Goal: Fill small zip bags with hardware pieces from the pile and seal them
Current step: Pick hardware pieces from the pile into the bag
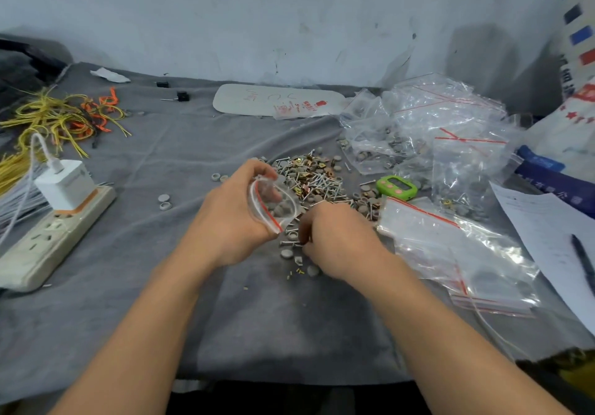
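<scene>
while my left hand grips the part-filled zip bag open, my right hand curls into the pile, its catch hidden; sealing remains.

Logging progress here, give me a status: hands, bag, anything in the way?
Left hand holds zip bag, mouth open, grey pieces inside. Right hand curled over near edge of pile, grasp unclear. Nothing blocking; green timer beside pile.

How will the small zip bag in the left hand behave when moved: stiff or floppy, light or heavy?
Probably floppy: the small zip bag is thin film, creased where the left hand grips it. Grey pieces inside likely make its bottom sag.
</scene>
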A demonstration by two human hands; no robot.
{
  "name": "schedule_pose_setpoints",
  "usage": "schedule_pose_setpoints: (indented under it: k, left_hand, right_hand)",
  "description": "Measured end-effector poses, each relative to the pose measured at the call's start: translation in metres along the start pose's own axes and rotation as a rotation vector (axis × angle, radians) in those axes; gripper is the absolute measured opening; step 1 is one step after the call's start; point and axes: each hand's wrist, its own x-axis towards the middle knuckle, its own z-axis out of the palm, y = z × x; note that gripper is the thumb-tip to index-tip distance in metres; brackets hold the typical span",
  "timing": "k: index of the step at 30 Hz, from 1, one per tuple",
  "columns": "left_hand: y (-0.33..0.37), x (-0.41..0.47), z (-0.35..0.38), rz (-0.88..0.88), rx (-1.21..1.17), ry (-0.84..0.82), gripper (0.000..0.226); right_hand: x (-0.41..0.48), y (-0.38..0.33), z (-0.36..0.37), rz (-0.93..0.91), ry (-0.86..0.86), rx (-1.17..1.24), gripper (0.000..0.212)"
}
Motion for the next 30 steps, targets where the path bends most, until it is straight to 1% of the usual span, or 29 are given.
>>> schedule_pose_setpoints:
  k: [3,6,8,11,12,13,15,17,20,23,25,26,28,29,30]
  left_hand:
    - [0.004,-0.002,0.002,0.013,0.035,-0.009,0.071]
    - [0.005,-0.005,0.004,0.012,0.061,-0.011,0.071]
    - [0.005,-0.005,0.007,0.009,0.087,-0.017,0.073]
    - [0.004,-0.004,0.012,0.006,0.119,-0.007,0.068]
    - [0.003,-0.003,0.014,0.011,0.124,0.004,0.067]
    - [0.003,-0.002,0.016,0.014,0.132,0.018,0.066]
    - [0.002,0.0,0.02,0.015,0.153,0.041,0.068]
    - [0.004,0.002,0.023,0.02,0.17,0.049,0.07]
    - [0.007,0.002,0.027,0.033,0.165,0.056,0.072]
    - [0.008,0.0,0.028,0.038,0.128,0.049,0.073]
    - [0.008,-0.003,0.027,0.021,0.11,0.053,0.072]
    - [0.007,-0.004,0.025,0.01,0.091,0.067,0.071]
    - [0.005,-0.006,0.022,-0.003,0.042,0.114,0.065]
    - [0.004,-0.006,0.02,-0.008,0.015,0.139,0.064]
    - [0.002,-0.006,0.017,-0.014,-0.011,0.16,0.063]
  right_hand:
    - [0.001,-0.002,0.006,-0.035,0.009,-0.076,0.011]
    - [0.0,0.003,0.008,-0.023,0.022,-0.028,0.013]
    - [-0.002,0.009,0.004,0.027,0.075,0.073,0.013]
    - [0.001,0.018,-0.006,0.058,0.289,0.232,0.011]
    - [0.003,0.021,-0.009,0.054,0.346,0.312,0.012]
    - [0.005,0.023,-0.012,0.045,0.355,0.433,0.012]
    - [0.006,0.023,-0.016,0.007,0.248,0.685,0.011]
    - [0.008,0.018,-0.014,-0.036,0.142,0.786,0.015]
    - [0.013,0.008,-0.01,-0.135,0.116,0.739,0.025]
    - [0.018,0.002,-0.011,-0.232,0.02,0.675,0.025]
    - [0.019,-0.001,-0.013,-0.249,-0.022,0.678,0.023]
    - [0.019,-0.001,-0.015,-0.228,-0.008,0.729,0.024]
    - [0.022,0.002,-0.02,-0.118,0.087,0.913,0.027]
    - [0.024,0.005,-0.023,-0.051,0.156,0.946,0.028]
    - [0.027,0.01,-0.025,0.001,0.219,0.896,0.029]
